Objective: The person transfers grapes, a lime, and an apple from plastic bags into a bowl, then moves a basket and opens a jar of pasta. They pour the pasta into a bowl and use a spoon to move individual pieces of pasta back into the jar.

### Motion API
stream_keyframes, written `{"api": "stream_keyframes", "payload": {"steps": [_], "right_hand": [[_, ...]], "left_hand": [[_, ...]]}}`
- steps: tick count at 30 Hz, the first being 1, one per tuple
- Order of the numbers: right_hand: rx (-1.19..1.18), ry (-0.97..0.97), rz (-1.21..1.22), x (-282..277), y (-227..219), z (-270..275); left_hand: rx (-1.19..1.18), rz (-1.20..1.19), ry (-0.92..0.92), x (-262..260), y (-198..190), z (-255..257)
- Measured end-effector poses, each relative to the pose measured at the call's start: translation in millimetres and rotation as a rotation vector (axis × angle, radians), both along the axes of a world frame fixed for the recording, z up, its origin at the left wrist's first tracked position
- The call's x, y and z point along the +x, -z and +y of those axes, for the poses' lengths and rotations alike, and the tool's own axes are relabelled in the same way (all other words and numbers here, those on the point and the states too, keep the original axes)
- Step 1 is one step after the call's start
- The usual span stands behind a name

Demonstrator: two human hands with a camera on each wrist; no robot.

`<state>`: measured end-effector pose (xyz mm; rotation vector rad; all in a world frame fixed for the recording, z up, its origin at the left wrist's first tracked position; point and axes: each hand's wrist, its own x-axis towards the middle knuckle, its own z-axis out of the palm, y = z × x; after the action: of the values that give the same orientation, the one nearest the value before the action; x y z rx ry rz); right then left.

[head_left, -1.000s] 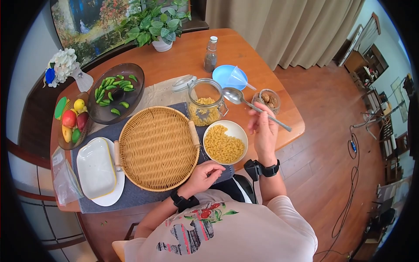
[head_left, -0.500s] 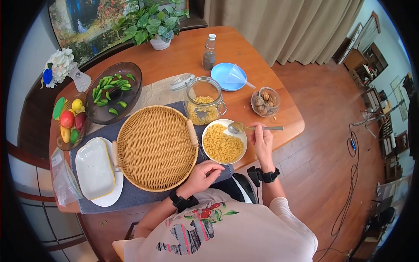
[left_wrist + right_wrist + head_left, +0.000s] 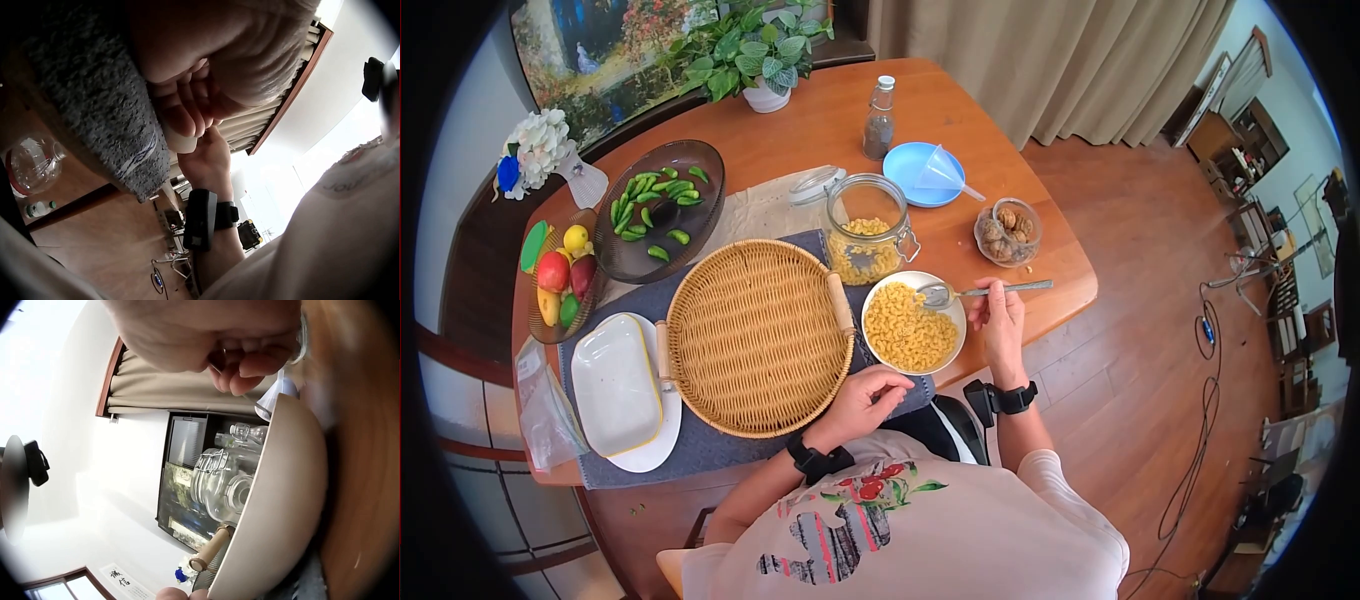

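Observation:
My right hand (image 3: 1000, 325) grips the handle of a metal spoon (image 3: 937, 295), whose bowl lies in the pasta (image 3: 905, 335) at the upper right of the white bowl (image 3: 874, 351). In the right wrist view the fingers curl above the bowl's outer wall (image 3: 281, 487). My left hand (image 3: 863, 408) rests on the cloth at the table's front edge, just below the white bowl, its fingers loosely curled with nothing visible in them. Behind the bowl stands an open glass jar (image 3: 836, 238) holding pasta, its lid (image 3: 816, 184) tipped back.
A wicker tray (image 3: 760, 340) lies left of the bowl, with white dishes (image 3: 615, 385) and a fruit basket (image 3: 540, 325) further left. Green peppers lie on a dark plate (image 3: 625, 258). Behind stand a bottle (image 3: 879, 130), a blue plate (image 3: 900, 165) with a funnel, and a walnut container (image 3: 1007, 256).
The spoon has come down from above the table beside the walnuts into the bowl of pasta, its handle turning nearly level. My right hand has lowered with it; my left hand has stayed put.

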<state>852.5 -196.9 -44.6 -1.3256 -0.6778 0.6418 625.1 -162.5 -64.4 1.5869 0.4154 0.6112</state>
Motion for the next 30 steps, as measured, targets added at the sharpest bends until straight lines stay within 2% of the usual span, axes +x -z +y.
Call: {"api": "stream_keyframes", "payload": {"steps": [17, 19, 26, 30], "right_hand": [[0.068, 0.051, 0.264, 3.8, -11.5, -4.0], [0.094, 0.045, 0.266, 4.6, -14.5, -3.6], [0.303, 0.016, 0.194, -3.9, -55.7, 15.6], [0.285, -0.020, 0.083, -19.5, -73.8, 32.5]], "left_hand": [[-0.006, -0.008, 0.004, -0.8, 0.1, 0.8], [0.082, -0.010, 0.031, -1.0, 2.9, 2.3], [0.079, -0.006, 0.033, -1.1, 3.1, 2.2], [0.079, -0.012, 0.024, -0.7, 3.3, 1.5]]}}
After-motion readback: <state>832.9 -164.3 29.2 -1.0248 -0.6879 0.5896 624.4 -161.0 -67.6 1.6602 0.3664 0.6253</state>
